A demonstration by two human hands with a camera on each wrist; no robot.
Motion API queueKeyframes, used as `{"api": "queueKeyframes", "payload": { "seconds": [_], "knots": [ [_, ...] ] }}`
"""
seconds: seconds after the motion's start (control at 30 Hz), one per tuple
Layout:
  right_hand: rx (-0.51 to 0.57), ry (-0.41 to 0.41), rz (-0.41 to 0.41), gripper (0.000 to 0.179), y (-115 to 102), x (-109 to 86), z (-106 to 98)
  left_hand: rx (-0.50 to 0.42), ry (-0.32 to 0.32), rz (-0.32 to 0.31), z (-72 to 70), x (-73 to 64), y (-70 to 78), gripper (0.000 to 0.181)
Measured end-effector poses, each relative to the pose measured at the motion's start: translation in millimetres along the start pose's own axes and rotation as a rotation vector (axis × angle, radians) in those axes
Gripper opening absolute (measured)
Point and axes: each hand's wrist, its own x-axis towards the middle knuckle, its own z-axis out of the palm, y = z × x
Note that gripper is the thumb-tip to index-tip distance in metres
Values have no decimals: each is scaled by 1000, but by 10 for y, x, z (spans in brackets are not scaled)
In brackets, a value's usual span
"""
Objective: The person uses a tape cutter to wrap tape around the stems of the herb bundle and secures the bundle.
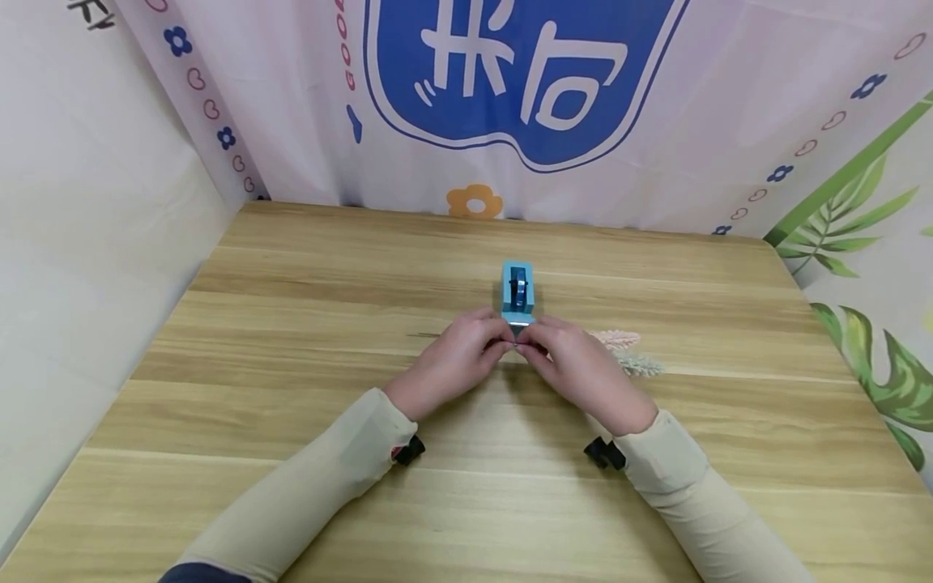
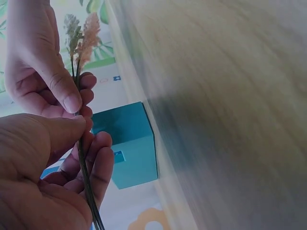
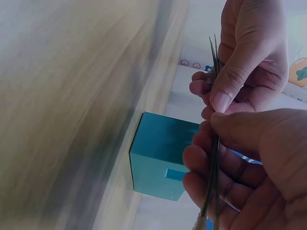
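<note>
Two artificial grass stems (image 2: 85, 177) lie side by side across both hands. One has a fluffy pink head (image 1: 619, 338), the other a grey-green head (image 1: 641, 366); both heads stick out past the right hand. My left hand (image 1: 462, 348) pinches the bare stems between thumb and fingers. Thumb tip against thumb tip, my right hand (image 1: 576, 356) pinches the same stems closer to the heads. Thin stem ends (image 3: 211, 45) poke out beyond the left hand in the right wrist view. Just past the fingertips stands a blue tape dispenser (image 1: 517, 308) with a tape roll (image 1: 519, 287) in it.
The wooden table (image 1: 291, 340) extends around the hands on all sides. A printed curtain (image 1: 306, 97) hangs along its far edge, with a plain pale cloth (image 1: 95, 202) at the left and a leaf-patterned one (image 1: 875, 308) at the right.
</note>
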Motion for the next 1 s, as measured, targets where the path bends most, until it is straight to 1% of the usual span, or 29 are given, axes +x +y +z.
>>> {"api": "queueKeyframes", "payload": {
  "seconds": [0.17, 0.27, 0.37, 0.43, 0.6, 0.7, 0.83, 1.0],
  "knots": [
    [-12, -17, -3, 10, -6, -9, -9, -11, -15, 3, 9, -2, -8, 9],
    [-10, -39, 5, 9, 1, -16, -6, -13, -40, 17, 27, 7, -24, 9],
    [-12, -77, 24, 8, 13, -21, -2, -11, -72, 17, 46, 17, -41, 8],
    [-11, -107, 38, 7, 23, -21, 0, -3, -99, 5, 57, 20, -48, 7],
    [-17, -181, 67, 8, 48, -25, 37, 29, -184, -55, 76, 37, -43, 7],
    [-27, -212, 76, 9, 55, -26, 73, 55, -217, -79, 88, 42, -36, 8],
    [-44, -227, 83, 10, 51, -32, 110, 82, -229, -88, 107, 39, -36, 9],
    [-50, -216, 77, 11, 55, -39, 132, 98, -218, -85, 123, 36, -42, 9]
  ]
}}
